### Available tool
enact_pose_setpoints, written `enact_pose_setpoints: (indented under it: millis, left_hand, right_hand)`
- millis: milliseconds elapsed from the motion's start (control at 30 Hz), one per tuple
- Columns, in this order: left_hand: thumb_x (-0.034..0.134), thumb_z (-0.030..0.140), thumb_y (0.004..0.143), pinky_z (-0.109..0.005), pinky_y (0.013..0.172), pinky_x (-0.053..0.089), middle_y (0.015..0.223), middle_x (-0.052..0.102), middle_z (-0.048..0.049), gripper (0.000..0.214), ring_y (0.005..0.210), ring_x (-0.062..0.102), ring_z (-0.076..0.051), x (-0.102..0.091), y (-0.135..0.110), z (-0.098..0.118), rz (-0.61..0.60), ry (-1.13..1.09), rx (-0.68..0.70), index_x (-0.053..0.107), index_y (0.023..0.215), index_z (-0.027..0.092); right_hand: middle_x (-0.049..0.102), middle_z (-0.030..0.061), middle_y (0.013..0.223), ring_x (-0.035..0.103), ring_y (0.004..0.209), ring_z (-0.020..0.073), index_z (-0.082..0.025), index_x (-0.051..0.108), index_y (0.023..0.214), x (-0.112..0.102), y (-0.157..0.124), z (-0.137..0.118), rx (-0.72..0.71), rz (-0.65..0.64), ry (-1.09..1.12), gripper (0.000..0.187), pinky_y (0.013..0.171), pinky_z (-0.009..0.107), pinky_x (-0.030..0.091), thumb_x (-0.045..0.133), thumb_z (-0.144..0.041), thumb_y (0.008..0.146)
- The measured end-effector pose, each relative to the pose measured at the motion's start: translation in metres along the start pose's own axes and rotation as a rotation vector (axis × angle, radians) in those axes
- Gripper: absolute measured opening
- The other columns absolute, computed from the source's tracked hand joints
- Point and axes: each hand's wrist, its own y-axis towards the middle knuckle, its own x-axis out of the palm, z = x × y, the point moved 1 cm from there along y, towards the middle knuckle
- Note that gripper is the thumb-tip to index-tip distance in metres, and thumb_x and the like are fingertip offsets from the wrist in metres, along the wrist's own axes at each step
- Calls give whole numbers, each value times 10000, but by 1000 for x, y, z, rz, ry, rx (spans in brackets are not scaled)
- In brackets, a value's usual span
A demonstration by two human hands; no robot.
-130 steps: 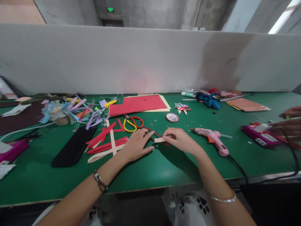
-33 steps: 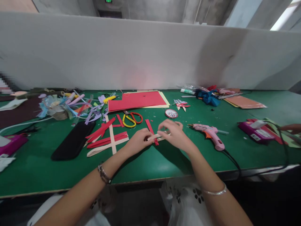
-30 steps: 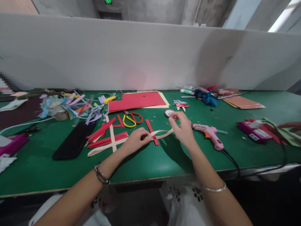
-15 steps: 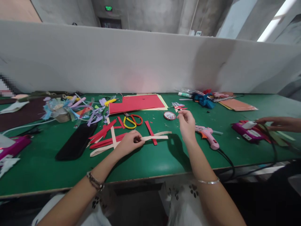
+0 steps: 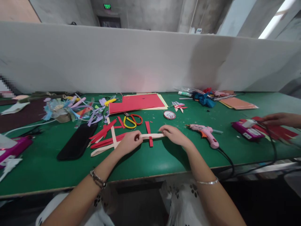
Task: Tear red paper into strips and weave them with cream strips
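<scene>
Between my two hands stretches a cream paper strip [image 5: 155, 135]. My left hand [image 5: 130, 140] pinches its left end, and my right hand [image 5: 174, 135] is closed on its right end. A red paper strip [image 5: 150, 142] crosses the cream one at its middle, roughly at a right angle. Left of my left hand lie more red strips [image 5: 103, 131] and a looped cream strip [image 5: 101, 151]. Scissors [image 5: 130, 122] with yellow and red handles rest just beyond my hands. A small round dish of beads [image 5: 169, 115] sits behind my right hand.
A pink glue gun [image 5: 207, 133] lies right of my right hand, its cord running off the edge. A black phone [image 5: 77, 142] lies at left. Red paper sheets [image 5: 141, 102] are at the back. Another person's hand [image 5: 279, 120] is beside a purple power strip [image 5: 248, 130].
My right hand has come down and left from near the bead dish and taken hold of the cream strip's right end. At right, the other person's hand has red paper beneath it.
</scene>
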Motion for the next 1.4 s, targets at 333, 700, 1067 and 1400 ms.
enact_pose_setpoints:
  millis: [333, 700, 1067, 1400]
  left_hand:
    - [360, 362, 744, -231, 508, 369, 576, 515, 33, 245, 490, 514, -121, -2, -3, -7, 144, -197, -50, 503, 656, 184]
    - [345, 403, 717, -240, 528, 380, 538, 530, 25, 255, 515, 516, -134, 1, -1, -3, 38, -265, -75, 474, 680, 186]
    - [380, 480, 632, -216, 452, 339, 487, 477, 36, 304, 474, 483, -121, -10, 2, -7, 296, -464, -166, 465, 593, 191]
    - [423, 272, 685, -228, 544, 465, 611, 559, 22, 187, 534, 571, -116, -24, 15, -24, 446, -256, -222, 496, 817, 162]
  right_hand:
    - [572, 49, 819, 520, 749, 129, -153, 613, 798, -7, -4, 2, -14, -34, -137, 177, 684, 241, 397, 440, -129, 769]
    - [570, 66, 689, 533, 759, 205, -165, 509, 584, 32, 10, -59, 83, 12, -243, 239, 641, 285, 360, 557, -363, 709]
    - [440, -88, 577, 465, 510, 79, -198, 408, 744, 2, 8, -14, 210, 58, 544, 217, 507, 204, 359, 561, -157, 595]
    - [467, -92, 554, 367, 419, 37, -196, 505, 806, -58, -6, 3, 262, 510, 862, 336, 401, 184, 250, 636, -251, 502]
